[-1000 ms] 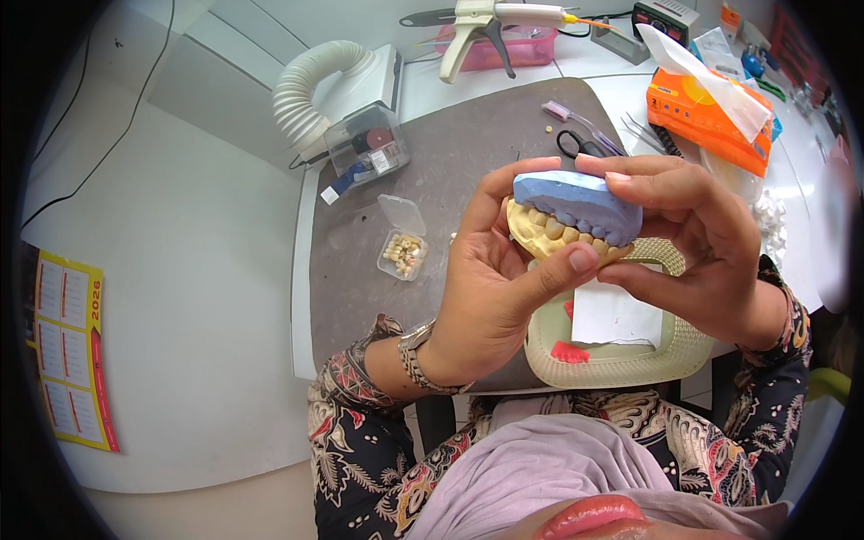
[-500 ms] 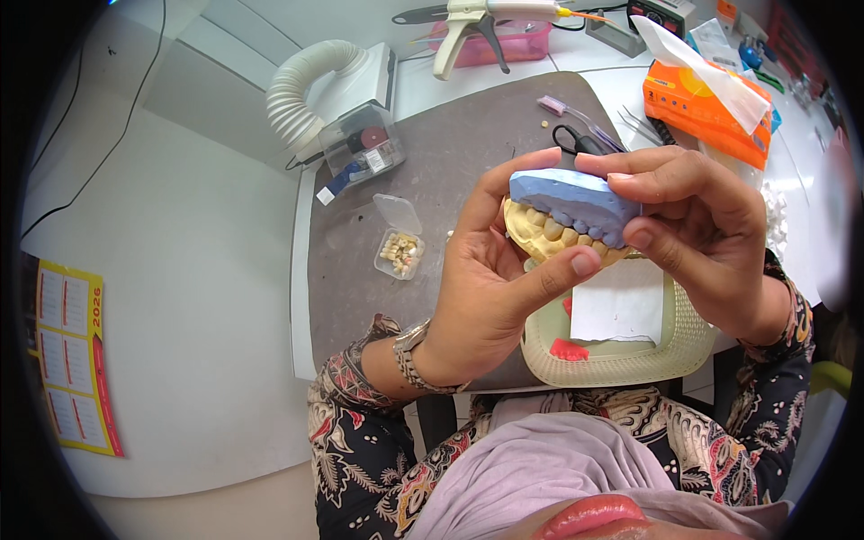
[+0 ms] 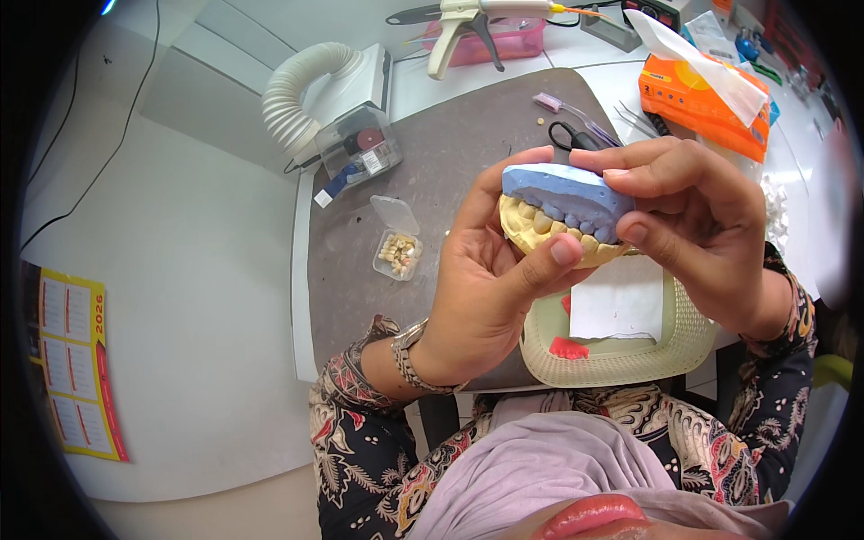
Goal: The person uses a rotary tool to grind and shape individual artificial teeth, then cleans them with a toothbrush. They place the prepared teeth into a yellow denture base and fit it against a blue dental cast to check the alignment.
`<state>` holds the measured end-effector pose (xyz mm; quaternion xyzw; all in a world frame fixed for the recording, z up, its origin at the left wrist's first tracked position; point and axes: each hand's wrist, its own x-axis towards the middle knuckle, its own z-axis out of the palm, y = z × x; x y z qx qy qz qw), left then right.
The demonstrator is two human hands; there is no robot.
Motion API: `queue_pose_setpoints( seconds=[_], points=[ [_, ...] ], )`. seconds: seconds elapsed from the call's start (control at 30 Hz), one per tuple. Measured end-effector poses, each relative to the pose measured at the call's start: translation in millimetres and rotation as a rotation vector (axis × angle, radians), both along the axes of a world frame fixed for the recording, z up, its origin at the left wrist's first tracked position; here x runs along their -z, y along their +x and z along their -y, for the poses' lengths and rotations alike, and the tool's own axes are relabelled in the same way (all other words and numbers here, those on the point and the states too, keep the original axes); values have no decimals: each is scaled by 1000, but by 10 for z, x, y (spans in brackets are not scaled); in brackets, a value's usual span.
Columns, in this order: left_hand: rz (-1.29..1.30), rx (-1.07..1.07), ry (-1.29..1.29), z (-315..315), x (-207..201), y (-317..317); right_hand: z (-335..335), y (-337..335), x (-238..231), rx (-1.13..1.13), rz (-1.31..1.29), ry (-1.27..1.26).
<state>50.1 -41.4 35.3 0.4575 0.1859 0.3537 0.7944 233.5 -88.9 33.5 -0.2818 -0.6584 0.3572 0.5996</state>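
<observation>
Honestly, the blue cast [image 3: 569, 191], held atop the yellow cast [image 3: 522, 229] beyond the green basket [image 3: 616, 371], could drop if the left hand [image 3: 486, 270], thumb and fingers clamping both, or the right hand [image 3: 706, 216], fingertips pinching their right end, slackens.

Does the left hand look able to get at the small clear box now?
Probably yes: no barrier shows between the left hand and the open clear box, though this hand would first need to release the dental model.
</observation>
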Motion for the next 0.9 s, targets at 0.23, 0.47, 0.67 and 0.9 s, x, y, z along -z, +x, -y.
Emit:
queue_pose_setpoints(
  seconds=[0.23, 0.47, 0.67, 0.9],
  points=[
    [20, -1, 14, 13, -2, 7, -14, -4, 12, -20, -36, 18],
    [23, 5, 27, 8, 5, 15, -5, 6, 20, -13, -35, 13],
    [40, 22, 2, 1, -2, -5, -18, 16, 22, -16, 7, 32],
    [59, 22, 25, -1, 33, -11, -18, 58, 14, -68, 77, 59]
  ],
)
